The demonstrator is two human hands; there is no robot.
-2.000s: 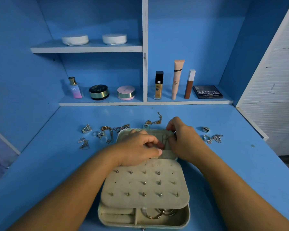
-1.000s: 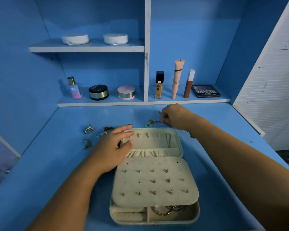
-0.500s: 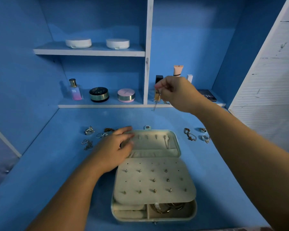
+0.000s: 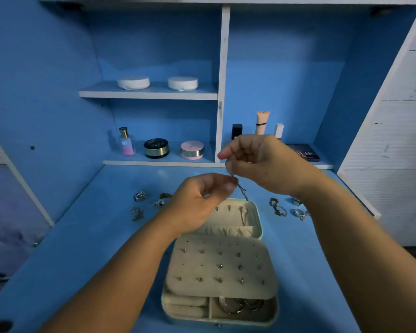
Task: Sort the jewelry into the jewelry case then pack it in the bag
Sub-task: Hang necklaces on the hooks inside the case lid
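An open beige jewelry case (image 4: 258, 227) lies on the blue desk, its stud-earring flap (image 4: 220, 267) folded forward over a tray holding hoop earrings (image 4: 240, 305). One chain (image 4: 243, 216) hangs in the lid. Above the lid, my right hand (image 4: 264, 162) pinches the top of a thin chain (image 4: 241, 189) and my left hand (image 4: 199, 200) pinches it lower down; its end dangles toward the lid. Loose rings and chains (image 4: 144, 204) lie left of the case. More jewelry (image 4: 287, 209) lies on the right.
Back shelves hold a perfume bottle (image 4: 126, 141), two round compacts (image 4: 173, 149), foundation tubes (image 4: 262, 122), a palette (image 4: 304, 152) and two white pads (image 4: 157, 82). A white slatted panel (image 4: 399, 131) stands at right. No bag is in view.
My right hand picked a chain up from behind the case and raised it. My left hand left the case lid and rose to pinch the same chain.
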